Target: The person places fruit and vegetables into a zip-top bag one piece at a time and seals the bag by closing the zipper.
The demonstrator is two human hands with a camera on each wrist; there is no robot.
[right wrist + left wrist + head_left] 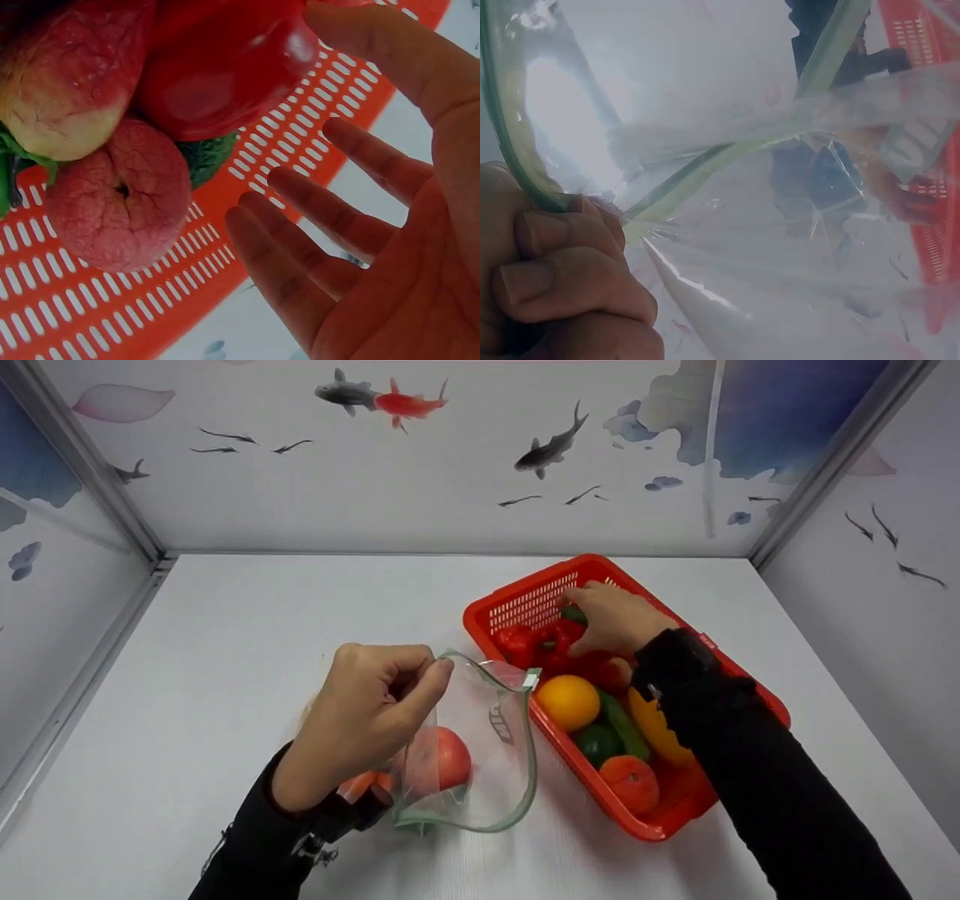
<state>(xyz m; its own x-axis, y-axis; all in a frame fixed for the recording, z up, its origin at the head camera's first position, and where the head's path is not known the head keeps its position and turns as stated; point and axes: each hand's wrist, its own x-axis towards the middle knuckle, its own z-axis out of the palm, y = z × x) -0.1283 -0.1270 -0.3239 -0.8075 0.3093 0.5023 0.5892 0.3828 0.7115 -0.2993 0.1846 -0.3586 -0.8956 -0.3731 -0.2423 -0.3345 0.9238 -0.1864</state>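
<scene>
I see a white counter (247, 630), a fish-printed wall (465, 502) at twelve o'clock, metal posts (92, 457) at ten and two.

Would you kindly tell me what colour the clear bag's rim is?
The bag's rim is green, showing best in the head view.

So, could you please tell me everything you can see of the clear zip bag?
The clear zip bag looks like thin, creased, see-through plastic, with green edging round its open mouth, a small white piece on that edging and a printed mark. The left hand pinches its rim, and the mouth gapes open. In the head view it lies just left of the red plastic basket; whether they touch is unclear. A round red fruit shows through the film.
</scene>
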